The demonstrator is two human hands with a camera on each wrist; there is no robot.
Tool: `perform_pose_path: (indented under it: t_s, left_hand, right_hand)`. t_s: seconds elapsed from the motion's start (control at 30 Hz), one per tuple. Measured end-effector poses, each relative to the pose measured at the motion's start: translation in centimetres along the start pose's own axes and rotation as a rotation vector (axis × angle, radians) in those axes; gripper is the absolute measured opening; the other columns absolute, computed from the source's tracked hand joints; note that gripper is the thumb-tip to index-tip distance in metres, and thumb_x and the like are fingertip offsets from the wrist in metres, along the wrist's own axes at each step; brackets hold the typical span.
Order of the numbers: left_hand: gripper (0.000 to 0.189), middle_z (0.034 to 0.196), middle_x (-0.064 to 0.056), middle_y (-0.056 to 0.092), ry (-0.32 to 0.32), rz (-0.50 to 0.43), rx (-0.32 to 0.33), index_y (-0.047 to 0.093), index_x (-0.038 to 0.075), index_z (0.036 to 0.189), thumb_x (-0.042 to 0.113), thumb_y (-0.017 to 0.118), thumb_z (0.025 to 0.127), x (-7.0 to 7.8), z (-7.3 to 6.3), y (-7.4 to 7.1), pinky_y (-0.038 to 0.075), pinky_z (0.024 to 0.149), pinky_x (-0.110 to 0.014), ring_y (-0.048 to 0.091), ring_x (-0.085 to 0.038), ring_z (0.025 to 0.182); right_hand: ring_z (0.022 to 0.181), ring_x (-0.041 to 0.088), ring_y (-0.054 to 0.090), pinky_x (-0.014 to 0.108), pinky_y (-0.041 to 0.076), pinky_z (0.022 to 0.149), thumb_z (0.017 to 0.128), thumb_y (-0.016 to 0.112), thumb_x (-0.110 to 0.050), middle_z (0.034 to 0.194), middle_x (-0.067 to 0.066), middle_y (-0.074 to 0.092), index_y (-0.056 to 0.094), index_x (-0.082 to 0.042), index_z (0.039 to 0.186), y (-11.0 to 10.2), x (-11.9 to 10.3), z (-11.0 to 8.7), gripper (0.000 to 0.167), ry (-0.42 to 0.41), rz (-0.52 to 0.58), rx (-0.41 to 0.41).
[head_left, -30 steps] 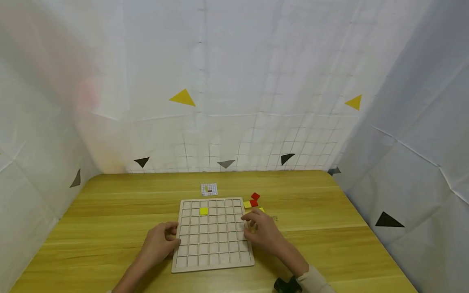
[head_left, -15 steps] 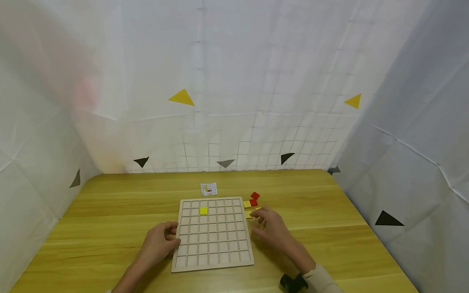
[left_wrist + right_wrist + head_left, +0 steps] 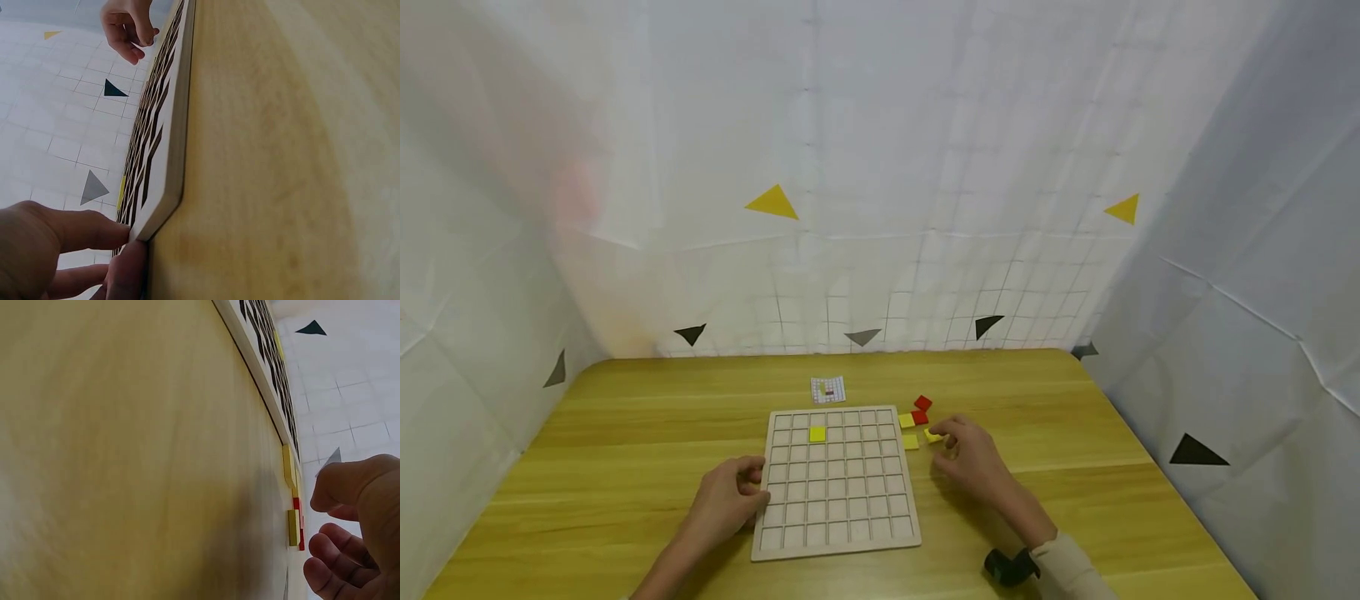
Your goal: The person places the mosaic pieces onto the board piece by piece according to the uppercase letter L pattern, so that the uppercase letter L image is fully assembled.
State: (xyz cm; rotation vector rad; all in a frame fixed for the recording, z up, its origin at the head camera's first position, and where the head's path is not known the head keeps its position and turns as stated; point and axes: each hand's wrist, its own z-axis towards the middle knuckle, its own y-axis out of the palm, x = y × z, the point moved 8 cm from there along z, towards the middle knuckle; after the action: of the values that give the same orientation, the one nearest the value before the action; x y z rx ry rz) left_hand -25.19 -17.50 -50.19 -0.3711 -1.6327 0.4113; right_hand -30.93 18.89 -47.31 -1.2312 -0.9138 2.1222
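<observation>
A pale wooden grid board (image 3: 838, 492) lies on the table, with one yellow square tile (image 3: 817, 434) in a cell of its upper part. My left hand (image 3: 724, 500) grips the board's left edge; in the left wrist view its thumb and a finger (image 3: 94, 230) meet at the board's corner. To the right of the board, my right hand (image 3: 973, 457) is over a loose yellow tile (image 3: 932, 436), fingertips right at it and thumb held apart. In the right wrist view, the fingers (image 3: 340, 559) are loosely bent beside that tile (image 3: 294, 527), with nothing between them.
Beside the board's right edge lie two more yellow tiles, one nearer (image 3: 911, 442) and one farther (image 3: 907, 421), and two red tiles, front (image 3: 920, 417) and back (image 3: 923, 402). A small printed grid card (image 3: 828, 389) lies behind the board. White sheets (image 3: 880, 167) surround the wooden table (image 3: 662, 400).
My right hand has moved right, away from the board's edge to the outer yellow tile, uncovering another yellow tile. The left hand has stayed at the board's left edge.
</observation>
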Motion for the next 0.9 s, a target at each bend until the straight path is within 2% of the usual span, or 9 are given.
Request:
perform_pose_path:
  t_s: [0.33,0.57,0.9]
  left_hand:
    - [0.052,0.101,-0.009,0.062,-0.021,-0.004,-0.002,0.061,-0.006,0.128,-0.005,0.077,0.078,-0.2,0.1,0.1,0.056,0.053,-0.032,0.065,-0.018,0.081]
    - [0.052,0.102,-0.009,0.063,-0.001,-0.008,0.0,0.061,-0.008,0.127,-0.004,0.078,0.078,-0.1,0.0,0.0,0.055,0.052,-0.032,0.065,-0.018,0.082]
    - [0.052,0.1,-0.008,0.062,-0.008,-0.018,0.005,0.062,-0.007,0.126,-0.005,0.078,0.077,-0.2,-0.1,-0.1,0.055,0.052,-0.032,0.064,-0.018,0.082]
  right_hand:
    - [0.079,0.018,0.059,0.03,0.051,0.065,0.078,0.076,0.0,0.098,0.006,0.062,0.074,-0.007,0.109,0.3,0.9,0.7,0.032,0.013,-0.029,-0.006]
    - [0.077,0.017,0.056,0.03,0.048,0.063,0.076,0.076,0.002,0.094,0.007,0.059,0.073,-0.005,0.107,0.5,1.2,1.3,0.033,0.007,-0.039,-0.007]
    - [0.074,0.012,0.049,0.029,0.044,0.063,0.076,0.074,0.001,0.094,0.004,0.06,0.075,-0.006,0.105,1.2,1.7,1.8,0.03,0.013,-0.069,-0.057]
